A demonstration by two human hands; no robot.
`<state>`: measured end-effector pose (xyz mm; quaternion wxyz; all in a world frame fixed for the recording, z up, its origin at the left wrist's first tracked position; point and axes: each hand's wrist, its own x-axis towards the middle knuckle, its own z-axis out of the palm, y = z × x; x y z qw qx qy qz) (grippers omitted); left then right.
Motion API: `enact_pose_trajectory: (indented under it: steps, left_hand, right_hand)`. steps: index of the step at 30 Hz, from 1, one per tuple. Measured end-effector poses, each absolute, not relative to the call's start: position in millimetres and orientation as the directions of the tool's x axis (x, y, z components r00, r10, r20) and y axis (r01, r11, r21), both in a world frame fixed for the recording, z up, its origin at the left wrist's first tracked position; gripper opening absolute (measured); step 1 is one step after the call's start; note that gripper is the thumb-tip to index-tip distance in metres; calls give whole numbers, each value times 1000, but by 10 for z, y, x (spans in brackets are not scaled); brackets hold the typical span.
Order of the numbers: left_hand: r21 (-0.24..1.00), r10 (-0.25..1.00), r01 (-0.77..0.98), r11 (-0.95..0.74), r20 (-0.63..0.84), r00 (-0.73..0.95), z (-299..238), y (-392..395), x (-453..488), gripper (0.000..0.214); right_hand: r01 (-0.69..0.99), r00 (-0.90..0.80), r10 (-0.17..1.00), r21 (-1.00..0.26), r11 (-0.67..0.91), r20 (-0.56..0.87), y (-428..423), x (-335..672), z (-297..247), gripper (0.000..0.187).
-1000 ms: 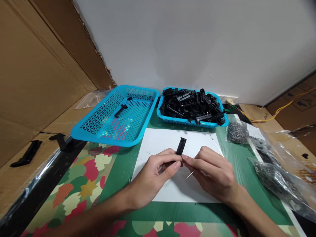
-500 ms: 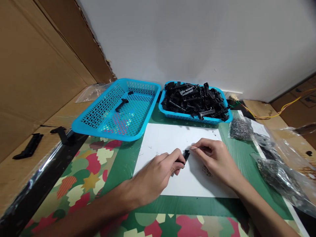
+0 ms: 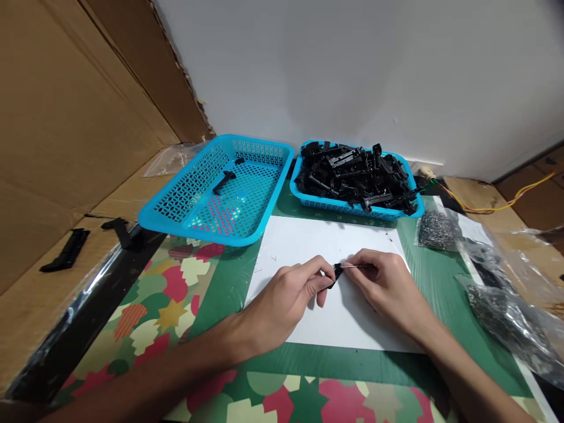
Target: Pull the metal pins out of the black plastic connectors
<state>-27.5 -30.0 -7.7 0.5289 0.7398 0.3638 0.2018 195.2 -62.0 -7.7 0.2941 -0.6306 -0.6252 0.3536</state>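
Observation:
Over the white sheet [image 3: 304, 235], my left hand [image 3: 297, 291] pinches a small black plastic part [image 3: 336, 274]; much of the part is hidden by my fingers. My right hand [image 3: 388, 282] is closed around a thin metal pin-like tool [image 3: 359, 266], whose end reaches the top of the black part. Whether a tiny wire piece sits at that point is too small to tell. A few thin bent wires [image 3: 273, 258] lie on the sheet left of my hands.
A blue basket [image 3: 152, 218] with a few black parts stands back left. Another blue basket [image 3: 315, 202] is heaped with black parts. Plastic bags of small metal pieces [image 3: 497, 308] lie at right. Two black parts [image 3: 68, 249] rest on cardboard at left.
My hands have come closer together, and the tool in my right hand now meets the black part. The whole view has shifted slightly.

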Motion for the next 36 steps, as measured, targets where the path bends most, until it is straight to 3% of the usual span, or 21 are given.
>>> enact_pose_trajectory:
  steps: [12,20,31,36]
  left_hand:
    - [929,730,325,-175,-99,676,-66,-315,-276,17]
    - [932,717,312,-187,-88,692,-45,-317,-271,17]
    - [846,697,401,-352,-50,715,-81,-336,-284,20]
    - [856,718,414,-310,-75,692,-98,-327,-289,20]
  right_hand:
    - [610,-29,998,-792,-22,-50,-641,1942,-89,24]
    - [708,-60,995,-699,97,77,-680,1915,-155,19]
    - [736,-128,991,-672,78,-24,-639,1883,-10,22]
    - [728,-179,984,-673,131,-2,-597,1966,81,22]
